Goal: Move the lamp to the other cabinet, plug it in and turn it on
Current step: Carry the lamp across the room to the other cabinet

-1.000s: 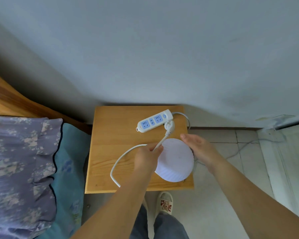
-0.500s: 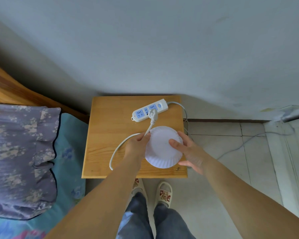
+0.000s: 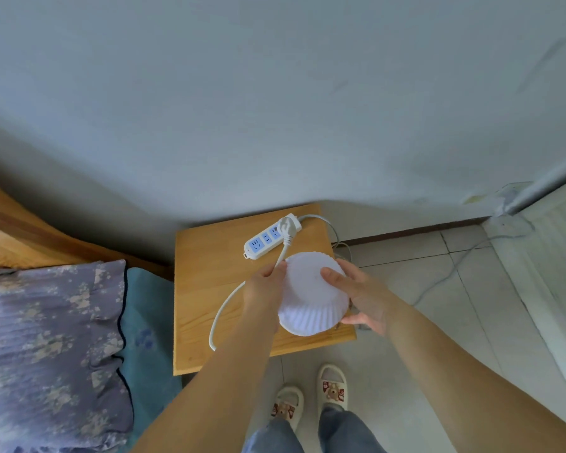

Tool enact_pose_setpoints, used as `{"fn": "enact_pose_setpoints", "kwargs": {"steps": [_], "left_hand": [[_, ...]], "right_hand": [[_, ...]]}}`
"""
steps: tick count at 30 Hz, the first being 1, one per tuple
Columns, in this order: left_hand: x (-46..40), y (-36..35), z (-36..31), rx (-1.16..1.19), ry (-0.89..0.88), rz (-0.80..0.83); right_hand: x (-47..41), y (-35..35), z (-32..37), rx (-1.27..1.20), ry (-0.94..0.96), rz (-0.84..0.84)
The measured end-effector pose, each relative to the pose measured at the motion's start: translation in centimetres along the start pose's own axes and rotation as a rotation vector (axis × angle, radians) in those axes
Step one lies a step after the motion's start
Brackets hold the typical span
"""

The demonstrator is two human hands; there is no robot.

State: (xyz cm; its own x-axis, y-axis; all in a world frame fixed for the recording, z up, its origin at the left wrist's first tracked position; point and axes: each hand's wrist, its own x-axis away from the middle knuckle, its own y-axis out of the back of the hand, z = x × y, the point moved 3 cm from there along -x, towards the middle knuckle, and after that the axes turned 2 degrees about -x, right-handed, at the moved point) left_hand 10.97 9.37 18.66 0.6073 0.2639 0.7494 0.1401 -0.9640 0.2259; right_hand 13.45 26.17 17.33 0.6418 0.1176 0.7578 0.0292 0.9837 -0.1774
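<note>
Left hand (image 3: 263, 291) still pinches the cord (image 3: 226, 308); right hand (image 3: 363, 295) still grips the lamp (image 3: 307, 299).

Bench (image 3: 209, 256): one. On bench: lamp (image 3: 311, 299), one; power strip (image 3: 262, 241), one; cord (image 3: 224, 308), one. Over bench: hands, two (left hand (image 3: 263, 291), right hand (image 3: 360, 295)). Before bench: slippers (image 3: 332, 385), two.

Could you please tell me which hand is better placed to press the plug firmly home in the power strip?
Left, probably. The left hand pinches the cord just below the plug on the power strip, so it lies nearer along the cord. The right hand has its grip around the lamp, steadying it.
</note>
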Motion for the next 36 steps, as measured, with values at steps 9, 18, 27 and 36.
{"fn": "enact_pose_setpoints", "kwargs": {"steps": [9, 18, 27, 36], "left_hand": [[4.9, -0.5, -3.2, -0.130, -0.159, 0.240], [12.6, -4.8, -4.6, -0.363, -0.402, 0.562], [26.3, -12.6, -1.0, -0.513, -0.470, 0.988], [42.2, -18.9, 8.5, -0.687, -0.566, 1.243]], "right_hand": [[7.8, 0.2, 0.3, -0.125, 0.161, -0.193], [19.0, 1.7, -2.6, -0.290, 0.332, -0.477], [33.5, 6.7, -8.5, -0.505, 0.435, -0.816], [47.3, 11.3, -19.7, -0.730, 0.515, -1.046]]}}
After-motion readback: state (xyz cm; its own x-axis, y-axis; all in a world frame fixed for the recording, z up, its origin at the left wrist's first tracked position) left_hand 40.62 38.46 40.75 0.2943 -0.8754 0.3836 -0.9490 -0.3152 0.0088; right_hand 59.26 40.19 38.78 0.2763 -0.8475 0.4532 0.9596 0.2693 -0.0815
